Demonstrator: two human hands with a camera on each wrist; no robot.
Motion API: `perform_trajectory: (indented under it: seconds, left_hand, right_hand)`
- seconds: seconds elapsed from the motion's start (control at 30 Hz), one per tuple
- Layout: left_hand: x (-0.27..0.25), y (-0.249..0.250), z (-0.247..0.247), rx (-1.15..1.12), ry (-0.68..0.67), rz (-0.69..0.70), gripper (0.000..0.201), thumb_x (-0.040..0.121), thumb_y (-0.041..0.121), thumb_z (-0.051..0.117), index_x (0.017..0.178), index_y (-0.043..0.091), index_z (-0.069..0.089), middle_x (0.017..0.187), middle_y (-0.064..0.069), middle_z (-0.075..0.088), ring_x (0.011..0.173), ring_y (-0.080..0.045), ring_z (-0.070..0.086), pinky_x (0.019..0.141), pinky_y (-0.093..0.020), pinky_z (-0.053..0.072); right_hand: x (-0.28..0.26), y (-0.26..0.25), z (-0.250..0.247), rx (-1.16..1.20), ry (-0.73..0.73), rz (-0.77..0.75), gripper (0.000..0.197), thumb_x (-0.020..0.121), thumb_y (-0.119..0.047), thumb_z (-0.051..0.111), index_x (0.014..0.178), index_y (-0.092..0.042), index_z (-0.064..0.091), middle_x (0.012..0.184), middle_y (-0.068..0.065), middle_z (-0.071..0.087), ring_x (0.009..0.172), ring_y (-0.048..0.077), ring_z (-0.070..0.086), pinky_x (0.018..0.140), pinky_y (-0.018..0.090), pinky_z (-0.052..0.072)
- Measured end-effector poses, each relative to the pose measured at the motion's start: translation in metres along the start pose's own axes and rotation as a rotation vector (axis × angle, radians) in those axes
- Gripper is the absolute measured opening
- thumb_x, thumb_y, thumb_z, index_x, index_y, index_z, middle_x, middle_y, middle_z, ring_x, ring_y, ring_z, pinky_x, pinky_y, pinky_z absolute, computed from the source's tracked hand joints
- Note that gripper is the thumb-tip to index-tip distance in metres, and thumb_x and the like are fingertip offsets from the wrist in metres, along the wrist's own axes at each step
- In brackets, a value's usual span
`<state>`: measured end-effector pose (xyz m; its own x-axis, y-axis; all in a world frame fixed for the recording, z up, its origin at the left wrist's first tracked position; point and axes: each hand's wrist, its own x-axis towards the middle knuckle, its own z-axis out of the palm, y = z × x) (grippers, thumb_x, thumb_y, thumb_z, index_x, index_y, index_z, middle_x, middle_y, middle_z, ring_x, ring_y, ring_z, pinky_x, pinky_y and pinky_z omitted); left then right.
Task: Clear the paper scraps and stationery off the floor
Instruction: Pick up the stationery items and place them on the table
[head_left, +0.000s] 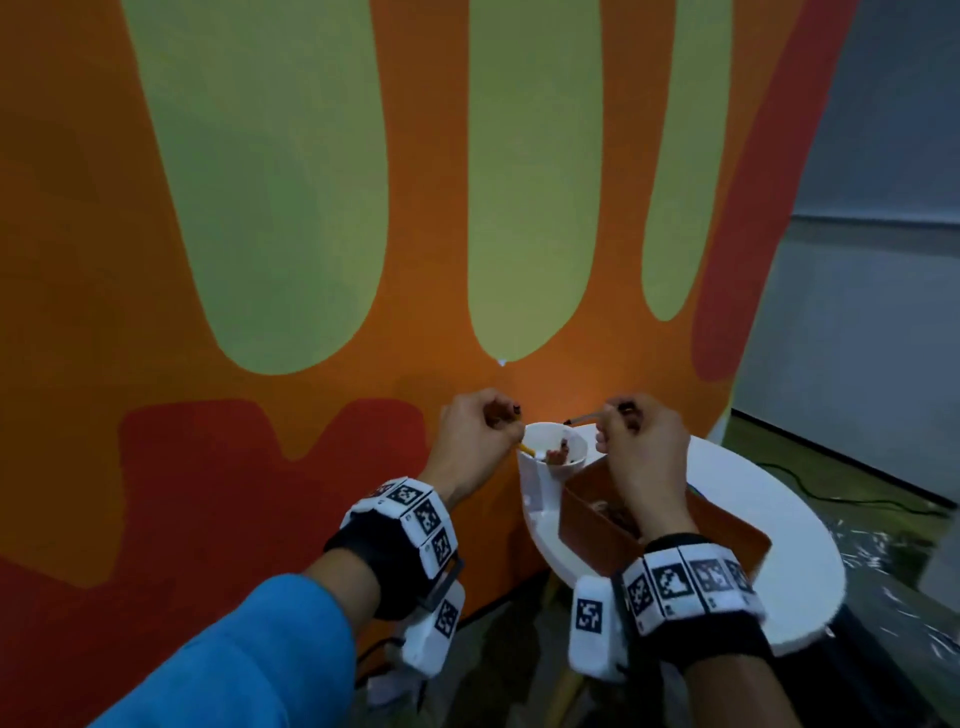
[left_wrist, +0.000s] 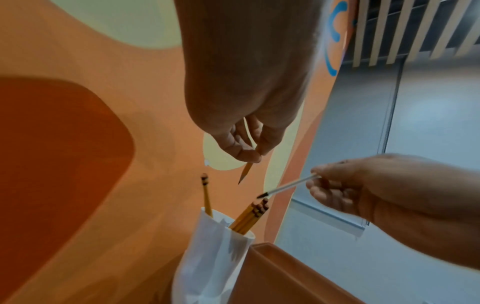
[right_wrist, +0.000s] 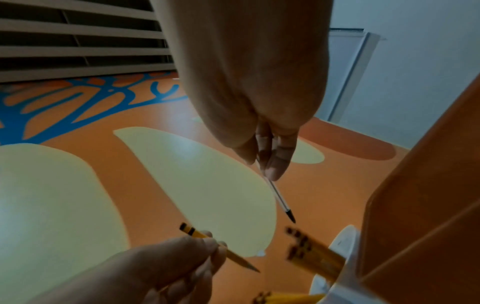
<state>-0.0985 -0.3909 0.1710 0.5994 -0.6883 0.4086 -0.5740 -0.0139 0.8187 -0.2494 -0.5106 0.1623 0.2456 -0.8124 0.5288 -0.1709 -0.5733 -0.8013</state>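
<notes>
A yellow pencil is pinched tip-down in the left hand, a clear pen in the right hand — both held just above the white cup on the round table. The cup is already crowded with pencils; if both are lowered together, a tip could be caught on the standing ends — and the tall cup tipped.

Looks like a kids' play or activity room, maybe a classroom corner. Cues: big wall mural in orange, red and pale green blobs filling most of the head view, blue branching pattern at upper left of the right wrist view, slatted ceiling above it, small round white table lower right holding a white pencil cup and an orange box.
</notes>
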Motion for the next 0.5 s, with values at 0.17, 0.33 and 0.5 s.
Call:
perform_trajectory:
  seconds: [0.17, 0.33, 0.5]
  left_hand:
    - [0.041, -0.005, 0.039, 0.058, -0.015, -0.066, 0.008, 0.078, 0.006, 0.076, 0.083, 0.011, 0.073, 0.075, -0.002, 0.072, 0.064, -0.01, 0.069, 0.064, -0.037, 0.061]
    - [0.052, -0.023, 0.056, 0.254, -0.159, -0.092, 0.029, 0.079, 0.004, 0.07, 0.106, 0.011, 0.076, 0.098, -0.003, 0.075, 0.096, -0.018, 0.068, 0.092, -0.035, 0.056]
    - [0.041, -0.024, 0.031, 0.294, -0.14, -0.058, 0.025, 0.083, 0.007, 0.068, 0.106, 0.014, 0.076, 0.102, -0.001, 0.075, 0.095, -0.015, 0.069, 0.092, -0.032, 0.055]
  right_hand:
    - [0.018, 0.022, 0.007, -0.028, -0.063, 0.072, 0.012, 0.094, -0.013, 0.058, 0.098, -0.011, 0.069, 0.074, 0.002, 0.069, 0.073, 0.019, 0.067, 0.069, 0.033, 0.055]
    - [0.022, 0.036, 0.023, -0.136, -0.316, 0.128, 0.025, 0.09, -0.007, 0.055, 0.11, -0.015, 0.069, 0.088, 0.014, 0.071, 0.078, 0.025, 0.065, 0.065, 0.027, 0.044]
    - [0.02, 0.023, 0.023, -0.182, -0.369, 0.103, 0.03, 0.089, -0.001, 0.051, 0.107, -0.013, 0.071, 0.091, 0.016, 0.071, 0.073, 0.019, 0.062, 0.062, 0.019, 0.041]
